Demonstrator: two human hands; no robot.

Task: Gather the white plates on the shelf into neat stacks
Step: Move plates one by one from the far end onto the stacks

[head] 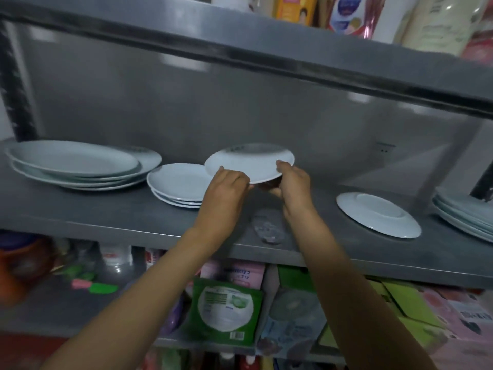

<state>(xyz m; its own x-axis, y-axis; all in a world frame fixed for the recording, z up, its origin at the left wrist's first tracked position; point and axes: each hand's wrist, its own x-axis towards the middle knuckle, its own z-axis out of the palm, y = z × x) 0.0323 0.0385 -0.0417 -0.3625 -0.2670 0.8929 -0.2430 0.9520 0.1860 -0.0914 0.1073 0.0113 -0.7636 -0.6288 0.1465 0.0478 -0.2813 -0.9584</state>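
Both hands hold one white plate (248,162) above the middle of the grey metal shelf (106,217). My left hand (226,192) grips its near left rim and my right hand (292,182) its near right rim. Just to the left, under the held plate's edge, sits a small stack of white plates (177,186). A stack of large white plates (77,164) lies at the far left. One white plate (378,213) rests upside down to the right. Another stack of plates (466,216) is cut off by the right edge.
The shelf above (266,49) hangs low over the plates and carries bottles and packs. A clear plastic piece (268,229) lies on the shelf near its front edge. Packaged goods (226,308) fill the shelf below.
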